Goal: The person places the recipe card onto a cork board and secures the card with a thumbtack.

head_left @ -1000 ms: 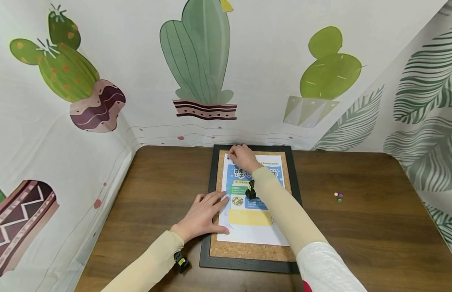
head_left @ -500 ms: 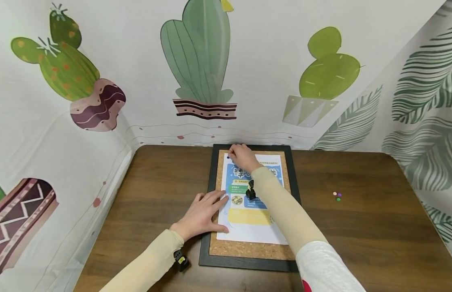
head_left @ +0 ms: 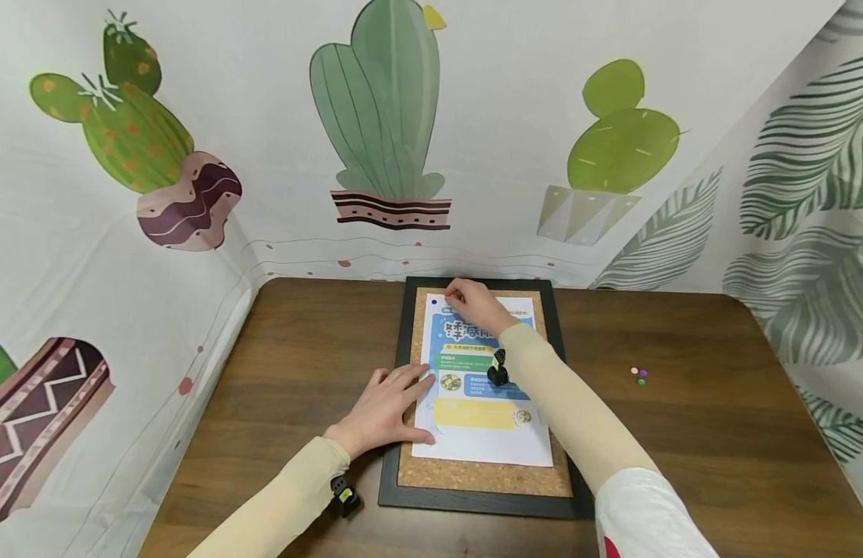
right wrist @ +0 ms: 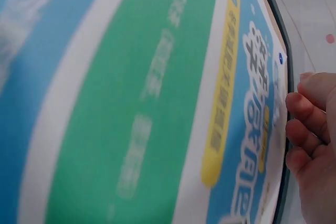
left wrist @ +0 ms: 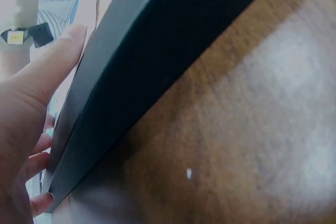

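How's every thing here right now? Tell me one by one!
Corkboard: lying flat on the table
Poster: face up on the corkboard
Dark blue pin: on the poster's top left corner
Three coloured bits: loose on the table
Left hand: spread, at the poster's left edge
Right hand: fingers bent, near the poster's top

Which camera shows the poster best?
The head view: it shows most of the poster, with the right hand over its top. The right wrist view gives a slanted, partly blurred close-up; the left wrist view, at most a sliver.

The white poster [head_left: 473, 407] bears blue, green and yellow.
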### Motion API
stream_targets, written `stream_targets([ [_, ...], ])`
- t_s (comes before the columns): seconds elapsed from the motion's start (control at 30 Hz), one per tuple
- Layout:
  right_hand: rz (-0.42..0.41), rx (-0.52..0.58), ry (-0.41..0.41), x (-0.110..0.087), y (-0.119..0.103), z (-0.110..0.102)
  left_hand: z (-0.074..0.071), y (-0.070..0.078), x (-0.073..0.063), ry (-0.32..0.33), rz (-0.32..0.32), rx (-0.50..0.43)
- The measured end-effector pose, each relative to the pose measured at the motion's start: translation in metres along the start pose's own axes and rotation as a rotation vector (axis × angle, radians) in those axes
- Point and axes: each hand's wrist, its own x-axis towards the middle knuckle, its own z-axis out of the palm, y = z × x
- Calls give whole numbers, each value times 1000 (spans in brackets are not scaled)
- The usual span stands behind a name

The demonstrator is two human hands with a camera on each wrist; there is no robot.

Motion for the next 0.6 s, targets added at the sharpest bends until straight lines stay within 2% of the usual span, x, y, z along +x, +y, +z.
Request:
stream_targets([
  [0.3,-42,-7,28,-28,7,-24,-1,-3,-3,1,12,-38],
  [0.43,-77,-33,47,-45,14,-33,-4,-4,-6,-21,25,-64],
  [0.6,-92,-47,43,-64,24,-44,-11,-5,-9,-80,49,-83],
])
